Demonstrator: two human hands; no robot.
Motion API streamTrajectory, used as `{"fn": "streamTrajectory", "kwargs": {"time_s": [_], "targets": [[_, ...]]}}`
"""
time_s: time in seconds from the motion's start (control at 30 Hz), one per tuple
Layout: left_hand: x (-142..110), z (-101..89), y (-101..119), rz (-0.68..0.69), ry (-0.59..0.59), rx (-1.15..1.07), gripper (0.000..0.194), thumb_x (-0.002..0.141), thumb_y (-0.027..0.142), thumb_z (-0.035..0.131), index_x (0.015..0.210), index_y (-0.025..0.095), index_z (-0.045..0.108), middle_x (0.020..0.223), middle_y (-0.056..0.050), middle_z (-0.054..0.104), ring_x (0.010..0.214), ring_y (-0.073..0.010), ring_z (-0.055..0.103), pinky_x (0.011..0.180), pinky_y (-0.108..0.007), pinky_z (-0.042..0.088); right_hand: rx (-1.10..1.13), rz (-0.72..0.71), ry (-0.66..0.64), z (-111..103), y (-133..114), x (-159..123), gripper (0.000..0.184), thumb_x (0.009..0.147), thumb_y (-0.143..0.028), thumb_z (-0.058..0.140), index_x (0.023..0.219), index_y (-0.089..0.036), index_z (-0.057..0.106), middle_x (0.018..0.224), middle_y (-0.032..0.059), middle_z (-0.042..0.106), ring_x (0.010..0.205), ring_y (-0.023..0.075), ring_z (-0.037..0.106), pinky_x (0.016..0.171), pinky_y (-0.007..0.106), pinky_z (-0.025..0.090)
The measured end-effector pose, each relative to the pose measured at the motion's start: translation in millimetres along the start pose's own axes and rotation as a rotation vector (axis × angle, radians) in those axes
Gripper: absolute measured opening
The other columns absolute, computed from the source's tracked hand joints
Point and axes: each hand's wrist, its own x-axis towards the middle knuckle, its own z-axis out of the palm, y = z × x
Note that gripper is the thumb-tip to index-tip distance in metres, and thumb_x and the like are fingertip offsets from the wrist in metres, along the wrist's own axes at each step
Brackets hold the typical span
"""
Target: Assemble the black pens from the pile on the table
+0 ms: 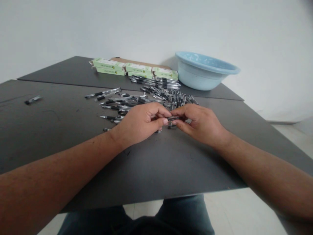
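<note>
Over the front of a spread of pens, my left hand (140, 122) and my right hand (201, 122) meet fingertip to fingertip. Between them lies a dark pen (174, 118), pinched by thumb and fingers from both sides; much of its length is hidden by the fingers. Loose black-and-clear pens (156, 93) cover the table behind and beside my hands, some in rough rows, others heaped at angles. Several pens (110, 117) stick out to the left from behind my left hand.
Light green boxes (111, 70) are stacked in pairs at the back, before a brown cardboard piece (141, 62). A light blue basin (200, 76) stands at the back right. One short pen part (33, 100) lies far left on the dark grey table (151, 169).
</note>
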Motion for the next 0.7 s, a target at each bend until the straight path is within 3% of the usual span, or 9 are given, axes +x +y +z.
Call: {"fn": "streamTrajectory", "kwargs": {"time_s": [0.27, 0.7], "targets": [[0.2, -5.0, 7.6, 0.091, 0.027, 0.252, 0.020, 0.094, 0.022, 0.067, 0.112, 0.023, 0.077, 0.103, -0.003, 0.081, 0.093, -0.0183, 0.076, 0.091, -0.030, 0.058, -0.041, -0.012, 0.012, 0.7, 2.5, -0.5, 0.024, 0.098, -0.025, 0.069, 0.121, -0.023, 0.076, 0.107, 0.0059, 0.083, 0.096, 0.0228, 0.078, 0.088, 0.034, 0.061], [2.4, -5.9, 9.1, 0.156, -0.006, 0.429, 0.025, 0.096, 0.026, 0.065, 0.117, 0.024, 0.079, 0.112, -0.003, 0.081, 0.104, -0.0208, 0.075, 0.099, -0.033, 0.056, -0.049, -0.046, 0.027, 1.0, 3.3, -0.9, 0.026, 0.101, -0.024, 0.065, 0.124, -0.023, 0.075, 0.112, 0.0058, 0.083, 0.099, 0.0226, 0.079, 0.090, 0.035, 0.062]]}}
